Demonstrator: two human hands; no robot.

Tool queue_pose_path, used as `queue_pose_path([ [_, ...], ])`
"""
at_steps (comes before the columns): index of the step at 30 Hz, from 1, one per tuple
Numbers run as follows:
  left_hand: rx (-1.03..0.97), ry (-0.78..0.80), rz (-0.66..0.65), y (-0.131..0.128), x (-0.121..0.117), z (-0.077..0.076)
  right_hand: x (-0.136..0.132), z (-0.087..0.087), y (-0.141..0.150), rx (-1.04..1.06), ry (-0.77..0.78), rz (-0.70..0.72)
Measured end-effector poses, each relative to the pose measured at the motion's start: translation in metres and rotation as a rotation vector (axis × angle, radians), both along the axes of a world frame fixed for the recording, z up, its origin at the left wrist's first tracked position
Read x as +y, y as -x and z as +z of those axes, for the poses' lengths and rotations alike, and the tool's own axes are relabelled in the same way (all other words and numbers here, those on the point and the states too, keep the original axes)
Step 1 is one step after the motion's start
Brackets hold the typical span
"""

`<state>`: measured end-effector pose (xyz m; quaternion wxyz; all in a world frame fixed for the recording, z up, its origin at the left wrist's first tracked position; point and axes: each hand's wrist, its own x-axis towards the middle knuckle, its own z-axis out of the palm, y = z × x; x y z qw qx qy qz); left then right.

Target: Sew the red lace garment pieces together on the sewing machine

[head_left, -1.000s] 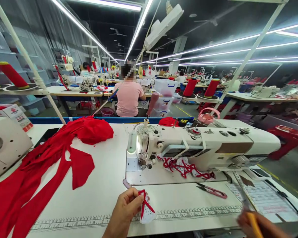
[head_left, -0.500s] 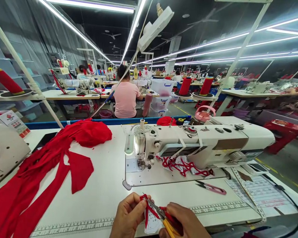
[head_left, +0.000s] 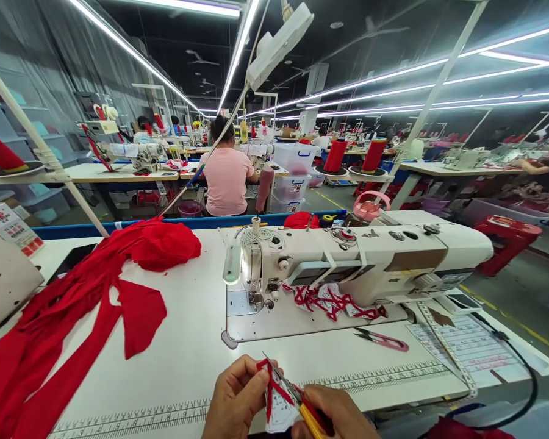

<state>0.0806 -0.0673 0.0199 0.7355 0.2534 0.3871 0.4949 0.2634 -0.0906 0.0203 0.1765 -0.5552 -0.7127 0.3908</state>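
Between thumb and fingers, my left hand [head_left: 238, 393] pinches a small white patterned fabric piece [head_left: 281, 411] trimmed with crossing red strips. My right hand [head_left: 336, 411] is closed round the yellow and red handles of a pair of scissors [head_left: 308, 414]. Their blades reach up and left over the fabric piece, close to my left fingertips; whether they cut into it I cannot tell. Above my hands stands a white sewing machine [head_left: 370, 250]. Several more red-trimmed white pieces [head_left: 333, 302] lie in a bunch under its arm.
A long heap of red fabric [head_left: 139, 305] covers the table's left side. Pink-handled thread snips [head_left: 384, 340] lie right of my hands, beside written papers [head_left: 480, 344] and a measuring tape [head_left: 443, 347]. A printed ruler [head_left: 384, 376] runs along the front edge. A person in pink [head_left: 229, 180] sits ahead.
My right hand has come in from the lower right with the scissors and now holds them at the fabric piece. My left hand keeps its pinch. The whole view has shifted slightly.
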Motion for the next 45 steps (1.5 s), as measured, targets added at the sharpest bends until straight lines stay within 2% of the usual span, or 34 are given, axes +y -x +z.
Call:
queue_pose_path([
  [3,0.046,0.002,-0.021,0.0,-0.001,0.002,-0.003,-0.004,-0.001,0.072,0.034,0.017],
  [6,0.115,0.036,-0.031,0.002,0.001,0.003,-0.005,0.0,-0.01,0.065,-0.041,-0.037],
  [9,0.186,-0.028,-0.128,0.01,0.005,0.0,-0.005,0.012,-0.024,-0.046,-0.148,-0.076],
  [13,0.424,-0.177,-0.286,0.022,0.013,-0.004,0.0,0.031,-0.039,-0.284,-0.181,0.009],
  [17,0.621,-0.235,-0.414,0.03,0.016,0.006,0.005,0.045,-0.045,-0.408,-0.214,0.107],
  [23,0.801,-0.251,-0.569,0.031,0.016,0.027,0.007,0.059,-0.044,-0.453,-0.219,0.182],
  [30,0.795,-0.237,-0.617,0.032,0.017,0.028,0.011,0.059,-0.042,-0.472,-0.194,0.24],
  [35,0.826,-0.231,-0.68,0.036,0.02,0.029,0.011,0.065,-0.041,-0.476,-0.107,0.264],
  [40,0.826,-0.218,-0.657,0.033,0.02,0.031,0.011,0.072,-0.035,-0.495,-0.063,0.235],
  [45,0.835,-0.225,-0.637,0.034,0.022,0.025,0.013,0.064,-0.034,-0.456,-0.117,0.193],
])
